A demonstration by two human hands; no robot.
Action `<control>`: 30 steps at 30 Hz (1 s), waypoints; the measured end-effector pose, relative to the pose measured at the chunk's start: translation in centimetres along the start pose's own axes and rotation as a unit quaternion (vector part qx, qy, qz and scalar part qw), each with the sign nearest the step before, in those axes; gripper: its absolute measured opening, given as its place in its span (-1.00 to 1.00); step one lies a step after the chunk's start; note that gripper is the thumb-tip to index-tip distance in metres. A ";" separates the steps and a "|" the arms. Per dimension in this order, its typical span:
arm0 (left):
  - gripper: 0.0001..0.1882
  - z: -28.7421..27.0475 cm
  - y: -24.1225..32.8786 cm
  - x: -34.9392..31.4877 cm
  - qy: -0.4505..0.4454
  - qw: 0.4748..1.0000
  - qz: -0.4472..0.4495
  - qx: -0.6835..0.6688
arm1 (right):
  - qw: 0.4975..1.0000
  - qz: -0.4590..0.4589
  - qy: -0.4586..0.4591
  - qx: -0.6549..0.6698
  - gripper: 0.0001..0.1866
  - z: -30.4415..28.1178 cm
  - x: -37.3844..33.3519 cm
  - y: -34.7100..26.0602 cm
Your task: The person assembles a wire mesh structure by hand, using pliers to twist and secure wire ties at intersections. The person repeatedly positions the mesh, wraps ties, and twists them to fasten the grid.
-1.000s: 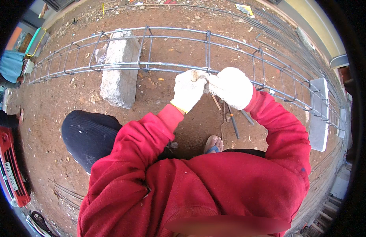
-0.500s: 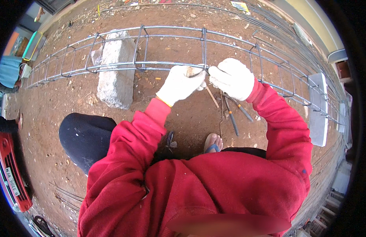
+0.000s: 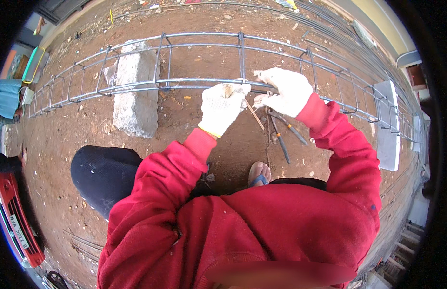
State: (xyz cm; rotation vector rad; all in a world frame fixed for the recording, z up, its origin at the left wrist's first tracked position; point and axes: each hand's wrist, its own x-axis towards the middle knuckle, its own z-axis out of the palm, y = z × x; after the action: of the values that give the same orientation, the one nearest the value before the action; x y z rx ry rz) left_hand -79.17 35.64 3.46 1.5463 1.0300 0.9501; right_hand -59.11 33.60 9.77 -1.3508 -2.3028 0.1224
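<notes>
A long rebar cage (image 3: 194,83) of bars and square stirrups crosses in front of me. My left hand (image 3: 222,107), in a white knit glove, is closed at the near lower bar, beside a stirrup (image 3: 241,60). Thin reddish-brown wires (image 3: 255,116) stick out from under its fingers toward the ground. My right hand (image 3: 287,92), also gloved, is just right of that stirrup with thumb and fingers apart. I see nothing held in it. Below it, long-handled pliers (image 3: 281,137) with dark handles and orange bands lie open on the dirt.
A rough concrete block (image 3: 135,103) sits under the cage's left part; a pale slab (image 3: 388,130) stands under its right. Long loose bars (image 3: 329,33) lie at the far right. A red vehicle front (image 3: 18,221) is at lower left. My sandalled foot (image 3: 259,174) is near the pliers.
My right hand has drawn back from the stirrup joint and its fingers have spread. My left hand has shifted slightly down and stays closed. The view has shifted a little.
</notes>
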 end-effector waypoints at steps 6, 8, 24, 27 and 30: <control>-0.74 1.0 0.0 -0.3 0.052 0.997 -0.037 -0.032 | 0.985 0.032 -0.101 -0.140 -0.57 0.2 0.6 -0.5; -0.75 1.1 0.0 -0.3 0.054 0.997 -0.037 -0.035 | 0.986 0.021 -0.086 -0.138 -0.58 0.4 0.7 -0.3; -0.77 1.5 -0.2 -0.4 0.106 0.990 0.062 0.066 | 0.853 0.279 -0.156 0.413 -0.20 -0.1 4.1 2.5; -0.77 1.5 0.0 -0.4 0.112 0.991 0.037 0.063 | 0.811 0.306 -0.103 0.487 -0.23 0.7 4.4 2.7; -0.76 1.5 0.3 -0.4 0.113 0.988 0.050 0.092 | 0.806 0.306 -0.052 0.504 -0.26 1.3 4.5 2.6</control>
State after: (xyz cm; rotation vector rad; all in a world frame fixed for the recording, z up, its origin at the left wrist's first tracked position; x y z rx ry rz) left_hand -77.89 34.72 3.49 1.6831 1.2382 1.1463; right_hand -59.44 38.91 9.41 -1.3624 -1.3147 1.4196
